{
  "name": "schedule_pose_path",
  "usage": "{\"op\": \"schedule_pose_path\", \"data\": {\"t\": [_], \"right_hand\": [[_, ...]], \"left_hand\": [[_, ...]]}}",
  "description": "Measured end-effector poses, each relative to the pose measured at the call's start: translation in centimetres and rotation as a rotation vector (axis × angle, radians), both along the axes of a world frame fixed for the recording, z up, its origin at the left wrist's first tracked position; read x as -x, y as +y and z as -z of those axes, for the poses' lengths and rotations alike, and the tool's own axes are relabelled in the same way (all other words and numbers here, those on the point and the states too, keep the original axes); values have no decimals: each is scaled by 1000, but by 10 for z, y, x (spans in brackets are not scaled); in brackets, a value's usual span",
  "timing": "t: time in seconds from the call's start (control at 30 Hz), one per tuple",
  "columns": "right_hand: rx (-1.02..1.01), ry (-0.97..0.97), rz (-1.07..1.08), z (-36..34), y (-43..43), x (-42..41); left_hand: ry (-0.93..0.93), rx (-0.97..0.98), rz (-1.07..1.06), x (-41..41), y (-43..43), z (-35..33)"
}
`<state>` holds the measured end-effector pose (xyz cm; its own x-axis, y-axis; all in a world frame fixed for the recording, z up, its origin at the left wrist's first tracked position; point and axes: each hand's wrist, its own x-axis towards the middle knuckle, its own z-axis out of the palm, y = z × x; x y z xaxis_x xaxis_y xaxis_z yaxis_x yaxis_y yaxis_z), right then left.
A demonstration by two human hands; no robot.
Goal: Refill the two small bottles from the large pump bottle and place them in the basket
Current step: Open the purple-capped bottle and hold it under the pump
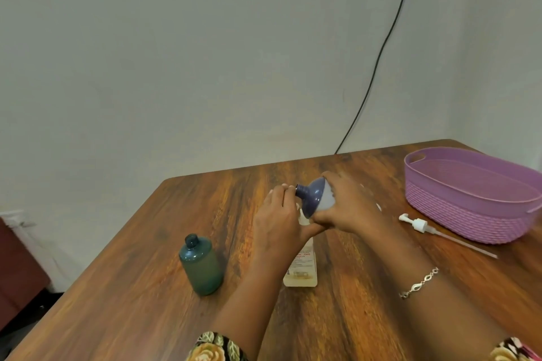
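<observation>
My right hand grips a small blue bottle, tilted on its side with its open neck pointing left. My left hand is curled round the top of the large clear bottle, which stands on the table under both hands; its fingertips sit right at the blue bottle's neck. The large bottle's white pump lies loose on the table to the right. A small green bottle stands upright and uncapped to the left, apart from both hands. The purple basket sits at the right with nothing visible inside.
The wooden table ends at a wall behind and on the right. A black cable hangs down the wall to the table's back edge. A dark red cabinet stands beyond the table's left edge.
</observation>
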<state>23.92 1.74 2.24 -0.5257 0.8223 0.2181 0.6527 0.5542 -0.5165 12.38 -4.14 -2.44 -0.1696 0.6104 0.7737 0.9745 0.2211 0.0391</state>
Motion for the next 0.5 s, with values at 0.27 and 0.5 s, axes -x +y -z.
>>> {"op": "schedule_pose_path", "data": {"t": [0.27, 0.5], "right_hand": [[65, 57, -21, -1, -2, -4], [25, 61, 15, 4, -1, 0]], "left_hand": [[-79, 121, 9, -7, -5, -10], [-31, 111, 1, -4, -2, -9]]}}
